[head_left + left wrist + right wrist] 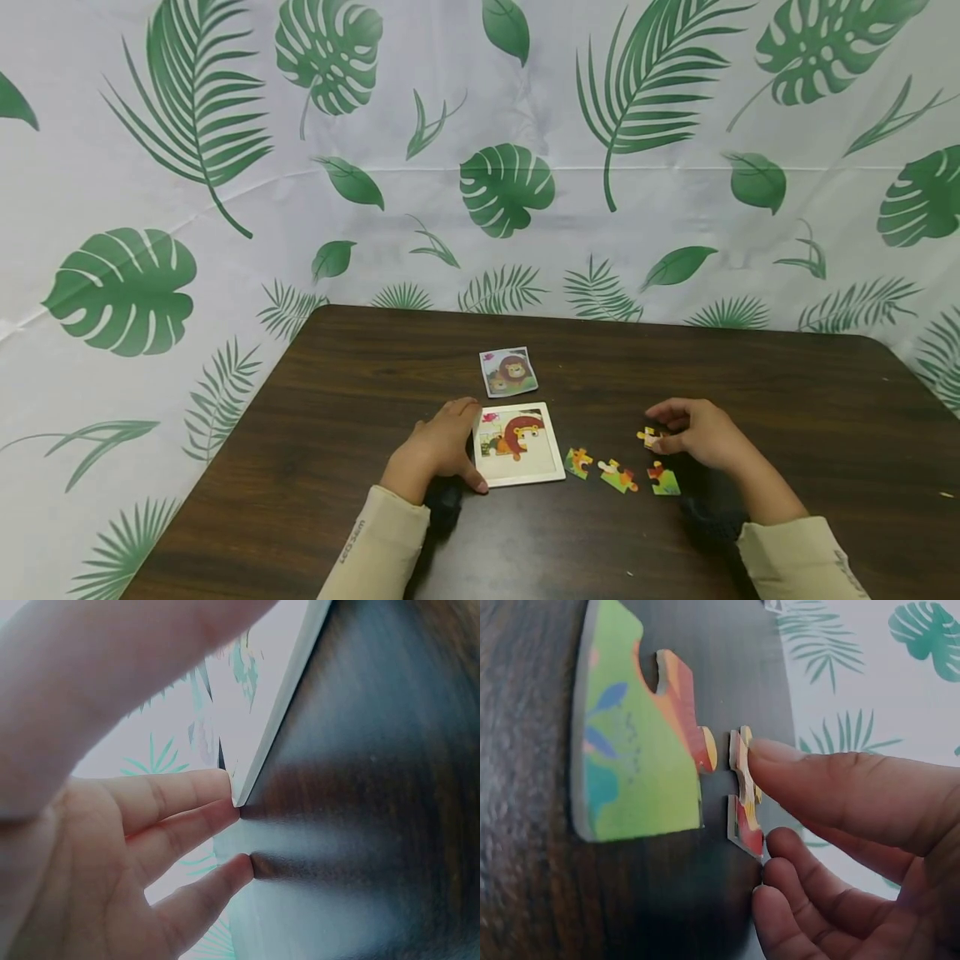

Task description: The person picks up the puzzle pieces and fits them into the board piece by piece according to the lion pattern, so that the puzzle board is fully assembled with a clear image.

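Observation:
My left hand (438, 446) grips the left side of a white-rimmed puzzle tray (525, 481), its thumb at the near corner and its fingers toward the far one. In the left wrist view, straight fingertips touch the tray's corner. Partly assembled in the tray is a lion picture (522, 432). Off to the right, my right hand (701, 433) pinches a small yellow-and-red puzzle piece (744, 776), the thumb on its face. Close by lies a green and orange piece (663, 479). Two more loose pieces, one orange-green (577, 462) and one pale-topped (618, 477), lie between tray and hand.
Beyond the tray lies a picture card (510, 372) with a lion on it. Everything rests on a dark wooden table (360, 375). A white cloth with green leaves (420, 208) hangs behind the table's far edge.

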`<state>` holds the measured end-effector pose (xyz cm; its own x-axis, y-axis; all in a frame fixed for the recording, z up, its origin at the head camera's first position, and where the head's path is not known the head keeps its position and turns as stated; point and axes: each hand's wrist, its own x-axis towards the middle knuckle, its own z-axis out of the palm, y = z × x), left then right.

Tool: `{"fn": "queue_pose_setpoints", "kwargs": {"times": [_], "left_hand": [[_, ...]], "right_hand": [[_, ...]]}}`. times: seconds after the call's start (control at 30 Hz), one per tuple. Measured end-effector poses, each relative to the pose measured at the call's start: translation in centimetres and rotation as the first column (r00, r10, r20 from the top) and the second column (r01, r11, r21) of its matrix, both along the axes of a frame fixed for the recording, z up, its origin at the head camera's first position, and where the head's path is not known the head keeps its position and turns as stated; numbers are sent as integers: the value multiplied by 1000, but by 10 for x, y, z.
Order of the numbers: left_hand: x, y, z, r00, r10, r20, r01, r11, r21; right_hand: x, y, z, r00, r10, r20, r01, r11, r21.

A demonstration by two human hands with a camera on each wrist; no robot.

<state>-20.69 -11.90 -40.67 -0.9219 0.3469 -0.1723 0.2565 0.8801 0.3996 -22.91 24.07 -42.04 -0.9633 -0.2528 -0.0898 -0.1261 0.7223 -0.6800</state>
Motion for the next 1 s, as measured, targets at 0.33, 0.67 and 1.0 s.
{"fn": "queue_pose_setpoints", "kwargs": {"times": [0.33,0.67,1.0], "left_hand": [[0,0,2,1000,4,3,-4,1000,2],[0,0,3,1000,7,10,-7,1000,2],[1,0,3,1000,4,7,-4,1000,2]], "right_hand": [[-1,-3,-1,1000,-25,-18,27,997,78],[1,-7,-1,999,-28,-33,29,999,41],[2,-8,-5,994,-10,-105,13,1000,28]]}}
